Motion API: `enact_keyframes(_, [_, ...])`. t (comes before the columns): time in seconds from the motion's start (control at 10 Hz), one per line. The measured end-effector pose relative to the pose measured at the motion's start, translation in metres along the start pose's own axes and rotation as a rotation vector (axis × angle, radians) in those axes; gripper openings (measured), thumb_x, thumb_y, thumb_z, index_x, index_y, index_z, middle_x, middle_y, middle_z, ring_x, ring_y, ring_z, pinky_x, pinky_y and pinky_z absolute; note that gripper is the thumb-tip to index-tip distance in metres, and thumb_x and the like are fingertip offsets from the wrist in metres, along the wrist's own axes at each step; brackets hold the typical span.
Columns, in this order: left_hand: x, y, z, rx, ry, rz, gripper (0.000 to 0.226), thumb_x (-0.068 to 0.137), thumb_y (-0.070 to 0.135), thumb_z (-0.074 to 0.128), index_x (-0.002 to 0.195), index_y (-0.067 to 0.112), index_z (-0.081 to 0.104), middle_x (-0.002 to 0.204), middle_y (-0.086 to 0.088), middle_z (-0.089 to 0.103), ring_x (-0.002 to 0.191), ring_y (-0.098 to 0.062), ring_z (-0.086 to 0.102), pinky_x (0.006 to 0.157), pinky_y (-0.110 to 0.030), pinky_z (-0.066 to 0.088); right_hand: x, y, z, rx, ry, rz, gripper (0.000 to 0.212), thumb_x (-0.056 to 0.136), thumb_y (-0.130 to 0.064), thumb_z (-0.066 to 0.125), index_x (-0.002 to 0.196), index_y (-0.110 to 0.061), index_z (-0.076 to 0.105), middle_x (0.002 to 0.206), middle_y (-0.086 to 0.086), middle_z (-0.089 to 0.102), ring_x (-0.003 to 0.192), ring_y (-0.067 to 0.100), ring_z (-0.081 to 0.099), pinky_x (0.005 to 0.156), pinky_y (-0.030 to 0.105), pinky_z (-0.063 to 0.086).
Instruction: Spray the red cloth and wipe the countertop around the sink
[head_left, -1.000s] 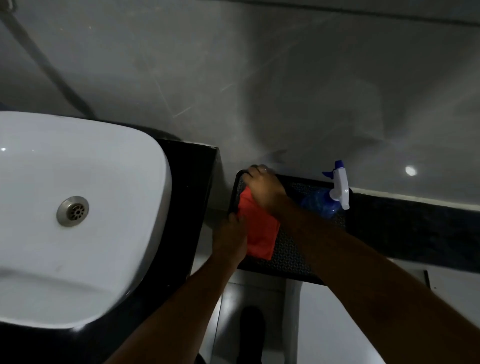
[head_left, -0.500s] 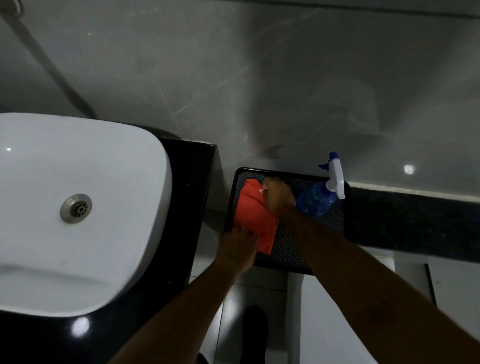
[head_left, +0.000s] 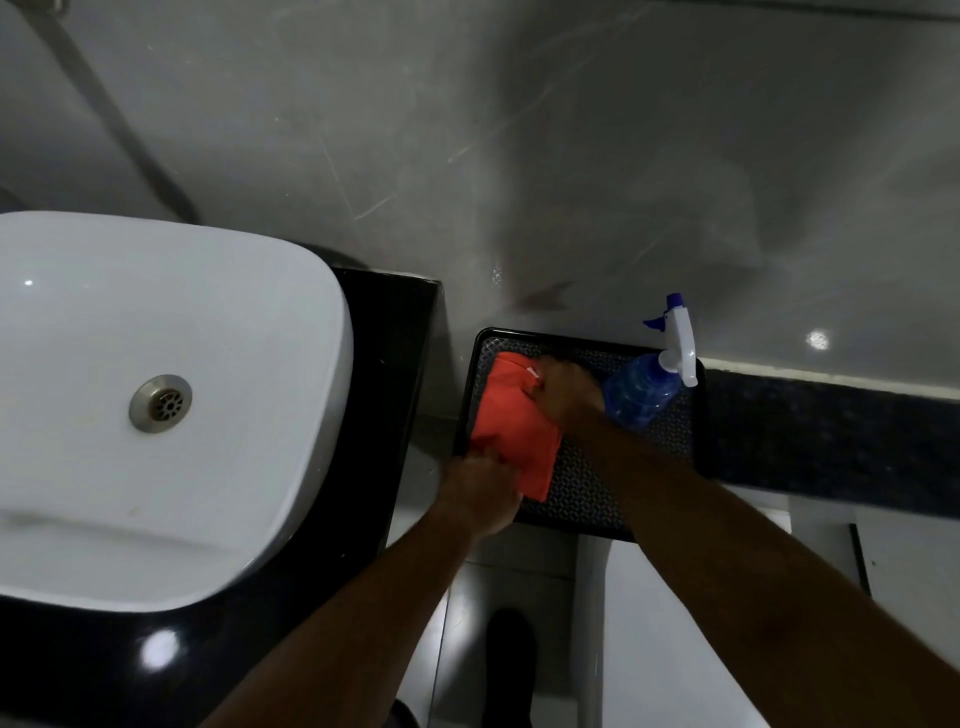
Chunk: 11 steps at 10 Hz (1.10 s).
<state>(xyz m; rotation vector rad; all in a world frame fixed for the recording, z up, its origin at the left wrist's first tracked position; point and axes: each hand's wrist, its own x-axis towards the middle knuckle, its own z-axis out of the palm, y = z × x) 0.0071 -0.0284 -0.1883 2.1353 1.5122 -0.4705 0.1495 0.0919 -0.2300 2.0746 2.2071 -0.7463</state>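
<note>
A red cloth lies on a black patterned tray to the right of the sink. My left hand pinches the cloth's near left edge. My right hand grips its far right corner beside a small white tag. A blue spray bottle with a white trigger head stands on the tray's far right part, just right of my right hand. The white basin sits on a glossy black countertop at the left.
A grey wall rises behind the tray and sink. A dark speckled ledge runs to the right of the tray. Below the tray are white floor tiles and a dark shoe. A metal drain sits in the basin.
My right hand has slid from the tray's far left corner toward the bottle, uncovering and spreading the cloth. My left hand has stayed at the cloth's near edge. The view has shifted slightly.
</note>
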Motion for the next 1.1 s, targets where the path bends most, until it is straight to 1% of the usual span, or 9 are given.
enact_keyframes(0.3, [0.002, -0.004, -0.001, 0.029, -0.006, 0.037, 0.035, 0.098, 0.037, 0.047, 0.126, 0.019, 0.057, 0.128, -0.016, 0.060, 0.107, -0.035, 0.063, 0.094, -0.045, 0.050, 0.011, -0.017, -0.026, -0.385, 0.087, -0.153, 0.029, 0.094, -0.007, 0.043, 0.117, -0.010, 0.062, 0.114, 0.016, 0.068, 0.103, 0.038, 0.066, 0.082, 0.043, 0.054])
enact_keyframes(0.4, [-0.001, -0.003, 0.006, 0.048, 0.005, 0.013, 0.039, 0.096, 0.038, 0.049, 0.131, 0.022, 0.054, 0.137, -0.016, 0.051, 0.124, -0.036, 0.051, 0.103, -0.048, 0.040, 0.018, -0.016, -0.031, -0.386, 0.107, -0.146, 0.030, 0.094, -0.004, 0.046, 0.124, -0.008, 0.051, 0.116, 0.017, 0.060, 0.098, 0.039, 0.065, 0.076, 0.044, 0.054])
enact_keyframes(0.5, [-0.006, -0.002, 0.014, 0.100, 0.089, 0.037, 0.042, 0.094, 0.038, 0.050, 0.133, 0.022, 0.052, 0.145, -0.015, 0.040, 0.136, -0.034, 0.035, 0.107, -0.048, 0.032, 0.018, -0.011, -0.022, -0.379, 0.111, -0.139, 0.035, 0.091, -0.003, 0.053, 0.125, -0.007, 0.045, 0.122, 0.017, 0.050, 0.103, 0.037, 0.058, 0.074, 0.046, 0.054])
enact_keyframes(0.6, [-0.010, -0.001, 0.019, 0.060, 0.137, 0.143, 0.044, 0.094, 0.038, 0.050, 0.135, 0.021, 0.050, 0.144, -0.013, 0.040, 0.135, -0.034, 0.034, 0.109, -0.045, 0.032, 0.012, -0.013, -0.007, -0.190, 0.159, -0.228, 0.029, 0.092, -0.010, 0.050, 0.121, -0.007, 0.051, 0.122, 0.020, 0.050, 0.108, 0.041, 0.053, 0.080, 0.048, 0.053])
enact_keyframes(0.7, [-0.014, 0.004, 0.023, 0.081, -0.036, 0.201, 0.047, 0.093, 0.042, 0.053, 0.137, 0.023, 0.053, 0.150, -0.014, 0.033, 0.139, -0.035, 0.027, 0.114, -0.047, 0.027, 0.002, -0.013, 0.012, -0.117, -0.108, -0.284, 0.045, 0.097, -0.035, 0.050, 0.137, -0.015, 0.048, 0.147, 0.020, 0.036, 0.136, 0.044, 0.029, 0.106, 0.057, 0.037])
enact_keyframes(0.8, [-0.015, 0.003, 0.018, 0.066, -0.062, 0.195, 0.054, 0.093, 0.046, 0.054, 0.143, 0.028, 0.047, 0.154, -0.013, 0.030, 0.143, -0.035, 0.024, 0.117, -0.047, 0.025, -0.004, -0.015, 0.013, -0.226, -0.250, -0.241, 0.054, 0.097, -0.044, 0.045, 0.148, -0.028, 0.034, 0.161, 0.012, 0.013, 0.146, 0.038, 0.010, 0.115, 0.061, 0.019])
enact_keyframes(0.9, [-0.021, -0.006, 0.002, 0.110, 0.029, 0.187, 0.057, 0.093, 0.045, 0.052, 0.146, 0.029, 0.040, 0.160, -0.010, 0.024, 0.149, -0.031, 0.017, 0.120, -0.049, 0.020, -0.013, -0.023, -0.008, -0.227, -0.121, -0.320, 0.046, 0.095, -0.032, 0.049, 0.140, -0.024, 0.046, 0.159, 0.010, 0.022, 0.142, 0.037, 0.022, 0.112, 0.054, 0.028])
enact_keyframes(1.0, [-0.029, -0.016, -0.026, 0.192, 0.101, 0.122, 0.069, 0.095, 0.044, 0.047, 0.156, 0.029, 0.017, 0.167, -0.009, -0.004, 0.153, -0.032, -0.008, 0.122, -0.057, 0.005, -0.029, -0.034, -0.049, -0.298, -0.027, -0.385, 0.046, 0.093, -0.024, 0.051, 0.138, -0.018, 0.048, 0.155, 0.013, 0.031, 0.139, 0.034, 0.030, 0.109, 0.047, 0.034])
enact_keyframes(1.1, [-0.037, -0.024, -0.059, 0.307, 0.150, 0.068, 0.078, 0.096, 0.047, 0.043, 0.157, 0.030, 0.000, 0.165, -0.009, -0.017, 0.150, -0.035, -0.021, 0.120, -0.062, -0.005, -0.044, -0.050, -0.081, -0.377, 0.032, -0.438, 0.050, 0.094, -0.021, 0.050, 0.143, -0.014, 0.042, 0.157, 0.016, 0.028, 0.142, 0.035, 0.028, 0.112, 0.048, 0.030])
